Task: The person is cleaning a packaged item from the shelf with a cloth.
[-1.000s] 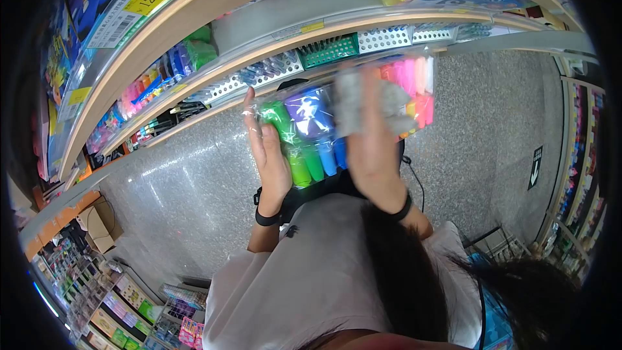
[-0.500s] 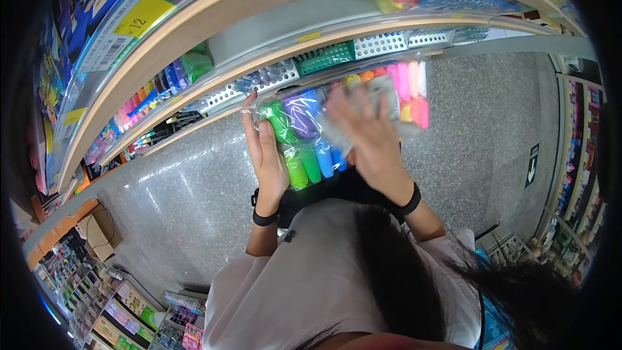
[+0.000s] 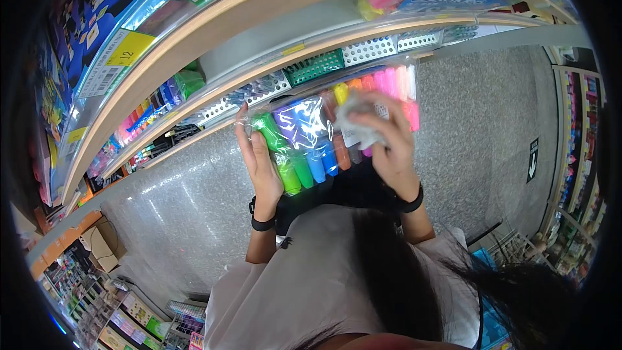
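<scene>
In front of my body is a clear plastic pack [image 3: 310,120] of brightly coloured sticks in two rows, green and blue on the left through orange to pink on the right. My left hand [image 3: 260,167] grips its left end, thumb on the front and fingers behind the edge. A crumpled pale grey cloth [image 3: 360,131] is bunched under the fingers of my right hand [image 3: 392,149], resting against the right half of the pack. Cloth and fingers hide part of the sticks there, and the right fingertips are slightly blurred.
Beyond the pack runs a wooden-edged shelf [image 3: 214,23] with price tags. Perforated white baskets [image 3: 369,50] and a green basket [image 3: 315,68] sit on a lower level. More shelving [image 3: 580,149] lines the right. A cardboard box [image 3: 103,244] stands on the floor at left.
My right hand has moved right and slightly down across the pack with the cloth, uncovering more sticks in the middle. The left hand keeps its grip as the pack shifts slightly left in view.
</scene>
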Demonstrator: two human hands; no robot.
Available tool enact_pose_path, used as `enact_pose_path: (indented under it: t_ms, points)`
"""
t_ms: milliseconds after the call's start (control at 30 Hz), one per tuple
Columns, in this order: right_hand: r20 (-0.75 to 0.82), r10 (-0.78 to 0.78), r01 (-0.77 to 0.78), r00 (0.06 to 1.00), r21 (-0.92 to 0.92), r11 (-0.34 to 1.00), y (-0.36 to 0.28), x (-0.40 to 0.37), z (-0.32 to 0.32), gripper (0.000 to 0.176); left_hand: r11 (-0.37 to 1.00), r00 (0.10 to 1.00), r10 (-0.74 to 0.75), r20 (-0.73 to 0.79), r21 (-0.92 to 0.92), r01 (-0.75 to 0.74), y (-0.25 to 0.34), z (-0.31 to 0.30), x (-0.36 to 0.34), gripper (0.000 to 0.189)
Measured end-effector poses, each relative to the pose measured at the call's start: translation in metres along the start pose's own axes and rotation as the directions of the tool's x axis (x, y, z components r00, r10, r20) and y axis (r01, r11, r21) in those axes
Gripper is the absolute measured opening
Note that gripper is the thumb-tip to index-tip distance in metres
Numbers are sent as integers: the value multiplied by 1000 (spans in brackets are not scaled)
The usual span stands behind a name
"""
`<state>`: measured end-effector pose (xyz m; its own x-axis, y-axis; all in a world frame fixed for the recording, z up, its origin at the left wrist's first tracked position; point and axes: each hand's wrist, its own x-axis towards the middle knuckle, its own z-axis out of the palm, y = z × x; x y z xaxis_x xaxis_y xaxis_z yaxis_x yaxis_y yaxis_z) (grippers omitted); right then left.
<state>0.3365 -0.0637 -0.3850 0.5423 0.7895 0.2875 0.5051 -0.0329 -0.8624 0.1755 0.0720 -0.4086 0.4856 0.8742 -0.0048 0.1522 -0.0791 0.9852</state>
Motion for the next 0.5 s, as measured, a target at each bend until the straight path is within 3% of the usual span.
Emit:
enact_pose_path:
  t_ms: [67, 167, 200, 300, 367, 467, 500]
  points:
    - [43, -92, 100, 995, -247, 964, 12, 2, -8, 47, 1000, 1000, -7, -7, -16, 7, -1, -1, 0, 49]
    - [151, 26, 19, 988, -286, 958, -5, -5, 6, 53, 999, 1000, -27, 9, -26, 27, -4, -2, 0, 51]
    - [121, -16, 52, 993, -303, 952, -5, -12, 14, 61, 998, 999, -36, 11, -50, 36, -7, -3, 0, 51]
    - [151, -34, 83, 988, -335, 939, -7, -24, 19, 57, 992, 998, -54, 10, -118, 55, -1, 1, -1, 51]
    - [241, -52, 116, 969, -260, 959, 2, -23, 11, 51, 986, 998, -61, 18, -154, 63, -1, 1, -1, 50]
    - [33, -91, 96, 995, -343, 934, 28, -8, -2, 48, 994, 999, -51, 13, -94, 52, -6, -1, -4, 49]
    - [31, -92, 97, 995, -345, 934, 31, -4, -6, 48, 996, 998, -59, 5, -74, 59, -3, 0, -6, 49]
